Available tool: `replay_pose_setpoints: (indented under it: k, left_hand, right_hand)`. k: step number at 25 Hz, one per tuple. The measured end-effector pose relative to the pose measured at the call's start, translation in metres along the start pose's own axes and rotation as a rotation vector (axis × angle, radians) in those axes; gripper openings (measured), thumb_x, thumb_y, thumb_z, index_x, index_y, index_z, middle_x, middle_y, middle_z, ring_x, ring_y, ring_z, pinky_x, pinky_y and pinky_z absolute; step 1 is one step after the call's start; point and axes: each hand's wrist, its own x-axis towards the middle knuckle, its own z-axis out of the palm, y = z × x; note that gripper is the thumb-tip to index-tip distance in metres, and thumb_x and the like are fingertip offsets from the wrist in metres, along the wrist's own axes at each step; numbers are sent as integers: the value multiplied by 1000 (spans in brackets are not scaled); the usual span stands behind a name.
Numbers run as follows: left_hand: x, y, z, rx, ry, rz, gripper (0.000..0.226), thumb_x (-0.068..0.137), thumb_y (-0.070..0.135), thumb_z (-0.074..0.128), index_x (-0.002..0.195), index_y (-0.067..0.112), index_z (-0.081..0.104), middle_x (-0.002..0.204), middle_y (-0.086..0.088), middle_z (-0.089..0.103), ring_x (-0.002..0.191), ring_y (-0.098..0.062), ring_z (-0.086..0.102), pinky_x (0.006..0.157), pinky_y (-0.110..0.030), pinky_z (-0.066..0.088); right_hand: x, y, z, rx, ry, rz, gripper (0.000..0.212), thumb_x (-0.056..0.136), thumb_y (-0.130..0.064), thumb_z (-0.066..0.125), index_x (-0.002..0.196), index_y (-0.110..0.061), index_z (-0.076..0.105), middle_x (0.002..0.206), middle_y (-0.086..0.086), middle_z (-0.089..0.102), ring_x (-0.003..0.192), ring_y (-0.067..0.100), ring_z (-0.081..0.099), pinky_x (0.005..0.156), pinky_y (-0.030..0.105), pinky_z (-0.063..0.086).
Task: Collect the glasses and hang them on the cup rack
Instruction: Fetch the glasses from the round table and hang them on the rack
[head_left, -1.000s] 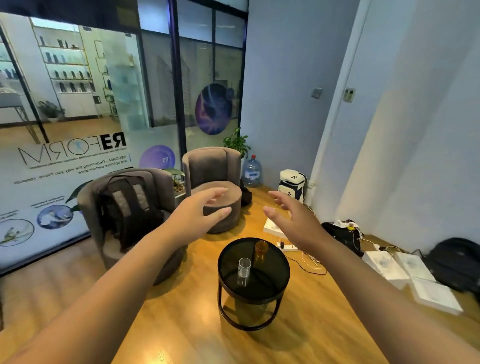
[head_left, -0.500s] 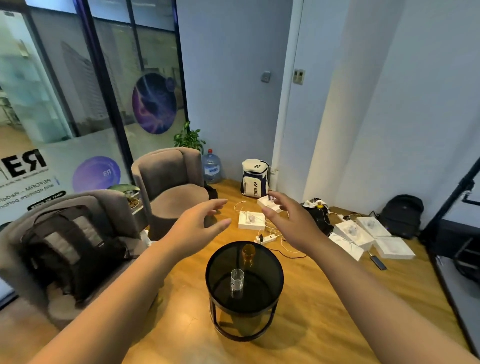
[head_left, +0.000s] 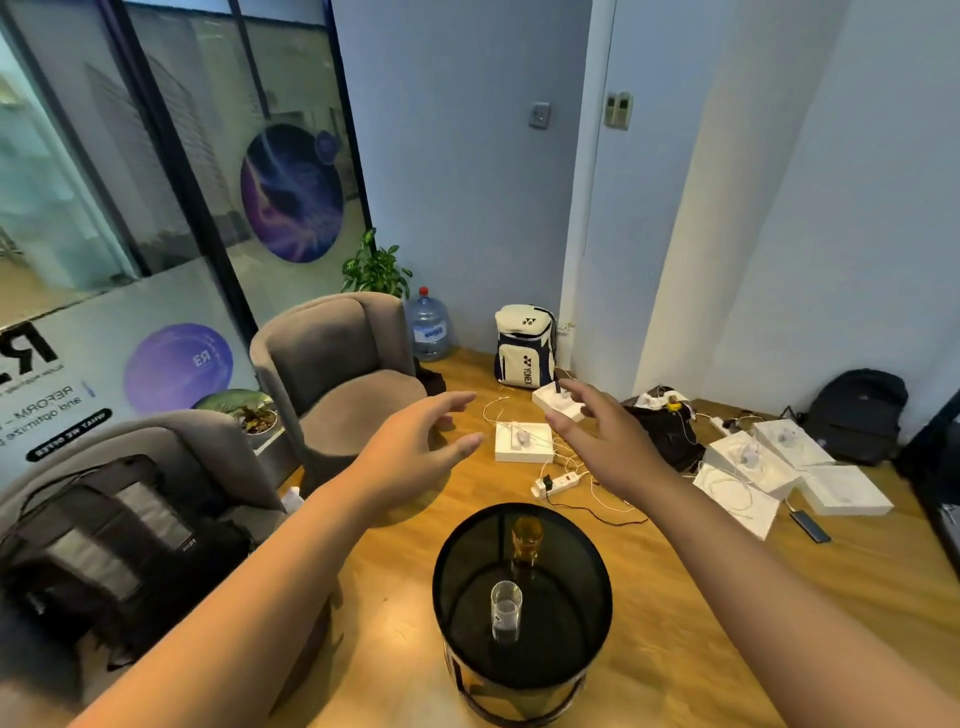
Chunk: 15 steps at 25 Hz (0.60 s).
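Both the left hand (head_left: 415, 457) and right hand (head_left: 608, 441) hover spread and empty above the table (head_left: 457, 582), clear glass (head_left: 505, 610) and amber glass (head_left: 526, 538) untouched

Glossy wood floor (head_left: 675, 623), smoky glass table top (head_left: 566, 639), clear glass tumbler (head_left: 506, 610), amber glass (head_left: 527, 538), matt cloth armchair (head_left: 337, 374)

Two glasses (head_left: 506, 610) on round table (head_left: 571, 551); armchairs (head_left: 337, 384) left; boxes (head_left: 748, 467), probably chargers, behind-right.

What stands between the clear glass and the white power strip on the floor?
In the head view, the amber glass stands between the clear glass and the power strip, on the round black table.
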Motion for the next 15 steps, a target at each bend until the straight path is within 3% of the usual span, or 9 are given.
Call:
replay_pose_setpoints:
  k: [7,11,15]
  left_hand:
    - [108,-37,15,-8,-49,31,59,97,46,66,152,38,46,148,16,56,130,-1,53,105,-25,46]
    - [148,-57,40,-43,-143,57,61,96,47,67,153,40,45,150,17,55,129,2,52,108,-31,49]
    - [199,-88,61,-50,-241,126,62,95,48,67,152,41,45,148,20,54,128,3,52,104,-26,45]
  right_hand:
    - [99,21,-8,22,97,40,59,100,-57,57,155,-41,43,165,-2,40,146,25,43,111,50,47]
    - [125,44,-6,29,142,133,59,101,-55,58,156,-39,44,166,0,39,148,26,41,110,49,45]
    - [140,74,9,23,178,219,59,98,-56,62,153,-43,46,165,-1,39,147,26,43,113,50,46]
